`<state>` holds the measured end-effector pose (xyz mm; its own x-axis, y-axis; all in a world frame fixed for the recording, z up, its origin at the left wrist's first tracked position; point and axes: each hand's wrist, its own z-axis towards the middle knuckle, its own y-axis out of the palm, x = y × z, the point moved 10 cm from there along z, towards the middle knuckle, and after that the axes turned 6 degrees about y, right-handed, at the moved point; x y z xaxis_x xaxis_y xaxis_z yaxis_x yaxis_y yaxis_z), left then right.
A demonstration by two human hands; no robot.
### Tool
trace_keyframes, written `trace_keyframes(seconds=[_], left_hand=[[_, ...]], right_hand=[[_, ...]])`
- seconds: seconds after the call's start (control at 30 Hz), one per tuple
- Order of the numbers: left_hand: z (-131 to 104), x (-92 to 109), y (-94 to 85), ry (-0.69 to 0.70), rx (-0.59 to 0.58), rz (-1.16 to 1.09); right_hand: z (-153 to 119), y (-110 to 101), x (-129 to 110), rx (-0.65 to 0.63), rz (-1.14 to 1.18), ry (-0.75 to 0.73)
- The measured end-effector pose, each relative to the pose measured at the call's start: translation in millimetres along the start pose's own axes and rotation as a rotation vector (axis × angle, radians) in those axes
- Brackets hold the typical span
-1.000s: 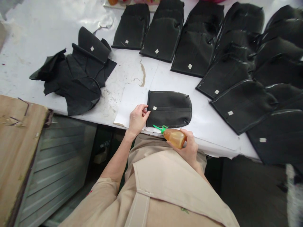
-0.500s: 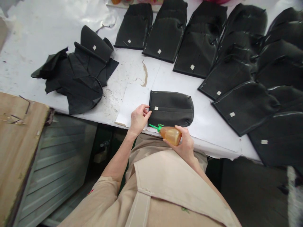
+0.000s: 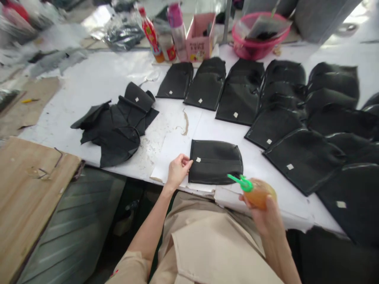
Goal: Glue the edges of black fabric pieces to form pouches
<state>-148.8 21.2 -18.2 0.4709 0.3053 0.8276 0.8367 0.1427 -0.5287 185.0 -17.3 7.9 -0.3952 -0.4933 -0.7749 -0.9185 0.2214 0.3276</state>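
Head view: the green-tipped bottle (image 3: 258, 193) is gripped by the curled fingers of the right hand (image 3: 269, 219); flat on the table (image 3: 112, 75), the black panel (image 3: 216, 167) is touched at its left edge by the bunched fingers of the left hand (image 3: 178, 170), whether pinched cannot be told

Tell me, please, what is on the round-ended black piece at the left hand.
A small square white tag lies on the black piece; the spot beneath is covered.
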Motion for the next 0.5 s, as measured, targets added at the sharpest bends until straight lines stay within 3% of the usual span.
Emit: trace_keyframes(seconds=[0.1, 0.23, 0.33, 0.5], left_hand=[[4, 8, -1.1, 0.061, 0.007, 0.15], [6, 14, -3.0, 0.111, 0.046, 0.108], [4, 18, -6.7, 0.099, 0.063, -0.173], [6, 28, -19.7, -0.02, 0.028, -0.72]], right_hand=[[9, -44, -20, 0.211, 0.199, -0.03], [26, -88, -40, 0.326, 0.305, -0.115], [43, -111, -36, 0.375, 0.367, -0.094], [62, -123, -39, 0.252, 0.531, -0.157]])
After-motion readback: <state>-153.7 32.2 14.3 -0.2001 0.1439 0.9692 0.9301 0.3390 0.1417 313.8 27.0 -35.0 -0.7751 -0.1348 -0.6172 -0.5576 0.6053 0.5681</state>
